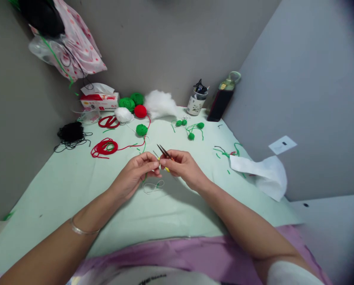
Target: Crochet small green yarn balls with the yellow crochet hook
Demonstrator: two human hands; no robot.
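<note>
My left hand [139, 168] is closed, its thumb and fingertips pinching something small, likely yarn; the piece itself is mostly hidden. Below it, a loop of thin white yarn [153, 189] lies on the table, and a green strand hangs by the palm. My right hand [184, 164] is closed around small scissors [163, 150], whose dark blades point up and away from me. Bits of yellow show beneath the right fingers. Both sets of fingertips meet over the middle of the table.
Behind my hands lie a small green yarn ball [141, 130], coiled red yarn [105, 147], red-handled scissors [108, 122] and white stuffing [159, 103]. Green crocheted pieces [191, 136], a pen cup [197, 102] and a dark bottle [222, 99] stand farther right. Black yarn [70, 132] sits left, white fabric [268, 176] right.
</note>
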